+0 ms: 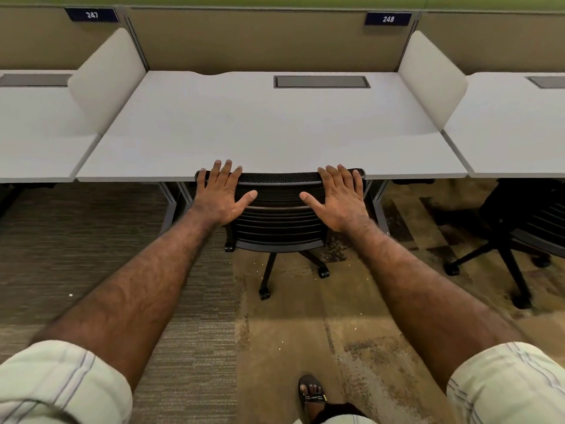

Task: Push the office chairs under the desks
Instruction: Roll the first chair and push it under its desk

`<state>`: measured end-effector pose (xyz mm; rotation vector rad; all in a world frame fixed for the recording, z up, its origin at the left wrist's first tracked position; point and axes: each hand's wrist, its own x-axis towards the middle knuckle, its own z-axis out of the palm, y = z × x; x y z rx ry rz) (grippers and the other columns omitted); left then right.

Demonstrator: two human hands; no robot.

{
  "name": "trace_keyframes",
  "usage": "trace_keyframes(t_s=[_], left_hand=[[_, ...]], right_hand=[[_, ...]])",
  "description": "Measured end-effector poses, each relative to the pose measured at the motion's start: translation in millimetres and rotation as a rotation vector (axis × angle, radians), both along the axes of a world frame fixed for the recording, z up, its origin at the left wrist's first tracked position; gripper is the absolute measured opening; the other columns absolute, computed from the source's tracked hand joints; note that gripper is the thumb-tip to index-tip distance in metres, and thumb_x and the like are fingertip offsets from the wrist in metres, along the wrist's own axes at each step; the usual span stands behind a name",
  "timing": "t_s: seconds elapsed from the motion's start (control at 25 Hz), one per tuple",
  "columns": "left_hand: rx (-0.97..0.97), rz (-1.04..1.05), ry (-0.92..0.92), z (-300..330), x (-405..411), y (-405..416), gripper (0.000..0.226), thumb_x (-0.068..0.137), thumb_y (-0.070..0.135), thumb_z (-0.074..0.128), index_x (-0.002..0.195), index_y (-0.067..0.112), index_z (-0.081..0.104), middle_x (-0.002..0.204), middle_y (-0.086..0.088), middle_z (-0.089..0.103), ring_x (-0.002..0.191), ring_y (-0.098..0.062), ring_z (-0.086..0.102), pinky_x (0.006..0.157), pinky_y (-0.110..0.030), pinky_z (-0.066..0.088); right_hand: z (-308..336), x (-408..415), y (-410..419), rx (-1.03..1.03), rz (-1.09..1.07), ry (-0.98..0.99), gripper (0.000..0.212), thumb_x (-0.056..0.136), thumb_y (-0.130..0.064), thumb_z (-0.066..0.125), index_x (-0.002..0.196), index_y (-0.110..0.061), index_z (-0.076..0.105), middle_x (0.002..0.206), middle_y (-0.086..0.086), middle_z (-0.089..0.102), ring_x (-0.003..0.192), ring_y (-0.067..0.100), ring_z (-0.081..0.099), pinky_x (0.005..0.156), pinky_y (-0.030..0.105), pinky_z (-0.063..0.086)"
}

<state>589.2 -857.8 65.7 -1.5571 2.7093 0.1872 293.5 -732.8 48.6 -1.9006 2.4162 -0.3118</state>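
Pressing flat on the backrest is the right way to finish this step: the left hand [217, 194] and right hand [337, 197] lie spread, palms down and fingers unclenched, against the two upper corners of the black mesh office chair [276, 221], gripping nothing and only leaning on it. The chair stands centred at the bench [269, 130] marked 248, its top rail level with and touching, or very nearly touching, the front edge; the seat is hidden beneath, so how far in it sits cannot be told for sure. It looks almost home.

To do it well, keep the pressure even on both corners so the chair rolls straight and does not swivel on its castors [264, 293], and push low and forward, not downward. Ease off as the rail meets the edge, so the fingertips [224, 166], which reach over the rail, are not pinched against the bench.

A second chair [519, 228] at the right stands well out from its own bench [513, 123] and seems not yet pushed in.
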Motion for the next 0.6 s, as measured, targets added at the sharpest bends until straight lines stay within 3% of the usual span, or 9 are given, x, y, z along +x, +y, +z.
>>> trace_keyframes(t_s=[0.28,0.6], left_hand=[[-0.042,-0.005,0.076,-11.1,-16.1,-15.7,0.099,0.095,0.086,0.014,0.171,0.022,0.008,0.18,-0.003,-0.008,0.164,-0.027,-0.02,0.13,-0.06,-0.012],[-0.095,0.026,0.075,-13.2,-34.0,-36.6,0.109,0.089,0.091,0.008,0.17,0.019,0.01,0.18,-0.006,-0.006,0.165,-0.028,-0.017,0.131,-0.06,-0.01]], right_hand=[[2.7,-17.2,-21.4,0.024,0.012,0.003,0.122,0.081,-0.105,0.024,0.172,-0.025,0.014,0.181,0.002,0.011,0.168,0.024,-0.006,0.133,0.053,-0.017],[7.2,-28.8,-40.6,0.066,0.027,0.024,0.133,0.075,-0.106,0.042,0.173,-0.024,0.008,0.181,0.002,0.005,0.168,0.025,-0.01,0.132,0.054,-0.019]])
